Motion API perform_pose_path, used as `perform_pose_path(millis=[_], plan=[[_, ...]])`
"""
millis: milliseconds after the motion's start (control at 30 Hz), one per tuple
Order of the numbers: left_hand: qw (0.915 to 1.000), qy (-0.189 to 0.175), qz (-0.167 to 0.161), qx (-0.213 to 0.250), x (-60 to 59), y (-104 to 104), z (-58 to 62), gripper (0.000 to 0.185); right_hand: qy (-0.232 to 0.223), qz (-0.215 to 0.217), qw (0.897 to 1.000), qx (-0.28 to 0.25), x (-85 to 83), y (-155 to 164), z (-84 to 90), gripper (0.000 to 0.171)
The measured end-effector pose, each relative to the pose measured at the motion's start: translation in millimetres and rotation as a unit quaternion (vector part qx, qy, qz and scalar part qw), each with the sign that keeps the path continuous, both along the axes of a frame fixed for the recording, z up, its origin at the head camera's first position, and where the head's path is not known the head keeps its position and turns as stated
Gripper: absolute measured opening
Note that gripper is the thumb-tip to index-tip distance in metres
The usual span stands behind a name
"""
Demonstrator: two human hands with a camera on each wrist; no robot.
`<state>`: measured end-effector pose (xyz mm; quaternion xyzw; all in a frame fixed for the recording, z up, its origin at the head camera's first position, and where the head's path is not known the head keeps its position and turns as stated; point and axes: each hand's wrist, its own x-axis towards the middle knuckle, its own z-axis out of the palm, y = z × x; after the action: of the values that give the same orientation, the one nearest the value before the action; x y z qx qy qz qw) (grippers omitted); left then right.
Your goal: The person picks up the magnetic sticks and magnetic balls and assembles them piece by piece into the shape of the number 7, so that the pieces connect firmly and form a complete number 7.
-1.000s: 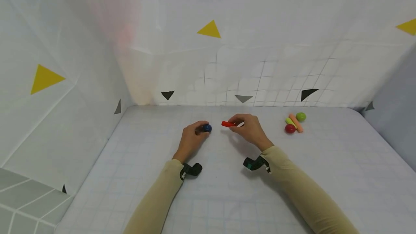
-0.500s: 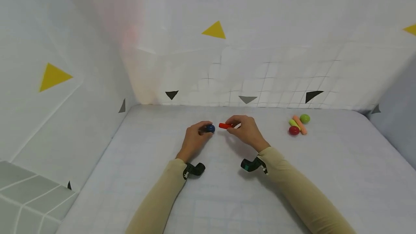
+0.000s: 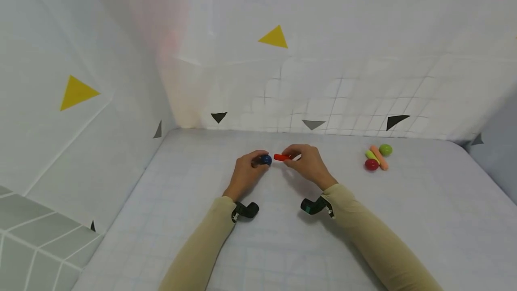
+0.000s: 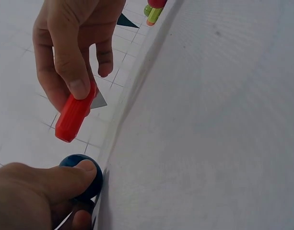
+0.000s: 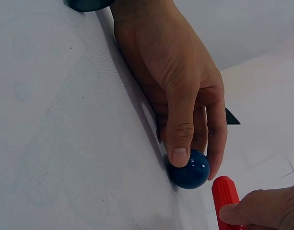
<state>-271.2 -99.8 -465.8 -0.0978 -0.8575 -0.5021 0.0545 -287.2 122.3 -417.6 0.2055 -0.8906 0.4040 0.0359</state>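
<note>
My left hand [image 3: 247,173] pinches a glossy dark blue ball [image 3: 265,160] between thumb and fingers, low at the white table surface. In the right wrist view the thumb lies over the near side of the blue ball [image 5: 194,175]. Just to the right, my right hand [image 3: 308,163] holds a short red ridged stick [image 3: 279,157] between thumb and fingertips. The stick's free end points at the ball with a narrow gap between them. The left wrist view shows the red stick [image 4: 71,120] raised off the table, its other end hidden by the fingers.
Off to the right lie a peach stick [image 3: 378,158], a yellow-green stick [image 3: 370,155], a red ball [image 3: 372,164] and a green ball [image 3: 385,149], grouped together. A white wall [image 3: 242,75] rises behind the table [image 3: 258,255].
The gap between the red stick and the blue ball has narrowed, both still held. The whole scene has shifted rightward in the head view.
</note>
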Motion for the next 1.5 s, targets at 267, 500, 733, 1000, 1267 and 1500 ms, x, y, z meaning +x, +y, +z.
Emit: perform_pose_path(millis=[267, 500, 733, 1000, 1267, 1500], plan=[[0.9999, 0.006, -0.006, -0.006, -2.6, 3.7, -5.5, 0.040, 0.013, 0.004, 1.000, 0.003, -0.6, 3.4, -7.5, 0.017], [0.9999, 0.007, 0.001, -0.011, -2.1, 4.1, -5.1, 0.041, 0.019, 0.014, 1.000, 0.004, -3.7, 0.4, -16.4, 0.016], [0.9999, 0.008, -0.002, -0.011, -1.4, 4.7, -3.7, 0.041, 0.017, 0.008, 1.000, 0.000, -2.7, 0.3, -19.5, 0.018], [0.9999, 0.012, -0.009, -0.004, -2.2, 5.1, -4.2, 0.040, 0.025, 0.011, 1.000, -0.003, -3.9, 2.5, -22.2, 0.018], [0.9999, 0.015, 0.000, -0.006, -1.3, 3.3, -2.8, 0.039, 0.020, 0.010, 1.000, 0.000, -3.6, 7.6, -18.3, 0.019], [0.9999, 0.012, 0.006, -0.009, 0.1, 1.3, -1.4, 0.040, 0.025, -0.005, 1.000, 0.011, -2.1, 20.4, -10.9, 0.017]])
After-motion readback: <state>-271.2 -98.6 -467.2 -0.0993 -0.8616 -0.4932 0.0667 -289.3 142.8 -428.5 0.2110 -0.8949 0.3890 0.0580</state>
